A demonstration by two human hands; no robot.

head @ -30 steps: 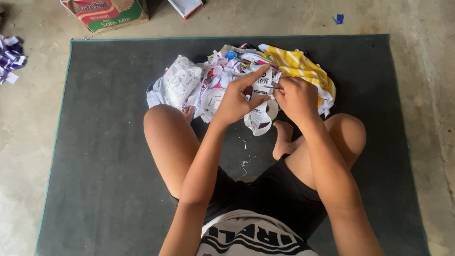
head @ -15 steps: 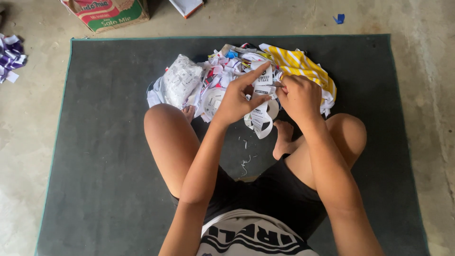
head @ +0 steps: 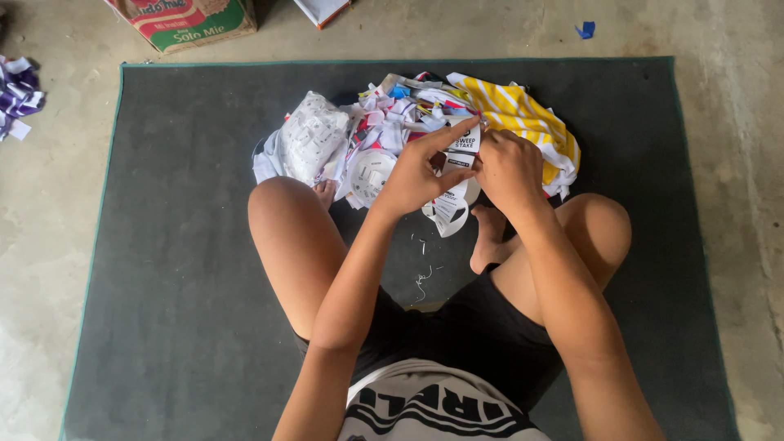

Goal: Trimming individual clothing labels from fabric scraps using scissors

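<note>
Grip: left hand [head: 416, 171] and right hand [head: 508, 167] both pinched on one white paper tag [head: 462, 151], thumbs and forefingers pressed against its upper part from either side
Left forefinger: stretched along the tag's top edge, tip almost meeting the right hand
Tag position: held up just above the heap of cut paper scraps [head: 384, 131], between the two knees, lower end dangling free toward a bare foot [head: 488, 237]
Handling: judged very light, thin and limp; likely to crease or tear if tugged apart, not slippery; best taken near the top edge with a fingertip pinch, as now
Heap: white, pink and blue scraps piled at the far middle of the dark mat [head: 163, 245], touching a yellow striped cloth [head: 523, 122] on its right and a clear plastic bag of white pieces [head: 306, 143] on its left
Mat debris: small white slivers [head: 422, 278] between the legs
Surroundings: cardboard box [head: 192, 20] on the concrete floor beyond the mat; purple scraps [head: 16, 94] off its left edge
</note>
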